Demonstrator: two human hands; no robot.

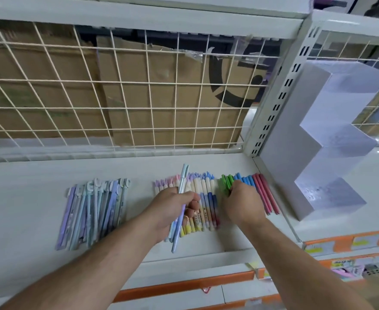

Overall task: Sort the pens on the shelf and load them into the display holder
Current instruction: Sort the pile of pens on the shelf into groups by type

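Shelf (27, 198): white, wire grid (116, 81) behind, low front lip, bare room at far left.
Stepped display holder (291, 130): stood at right, just beside the pink pens (265, 193).
Pastel pen pile (94, 209) left; cream-barrelled row (203, 186) centre.
We judged the pens light, stiff and apt to roll; take mid-barrel.
Left hand (172, 209) gripped a pale blue pen (182, 182); right hand (243, 204) curled round green and blue pens (230, 180).

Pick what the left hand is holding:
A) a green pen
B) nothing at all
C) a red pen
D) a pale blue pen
D: the left hand grips a pale blue pen that sticks out above and below its fingers, while the green pens and red pens lie on the shelf beside the right hand.
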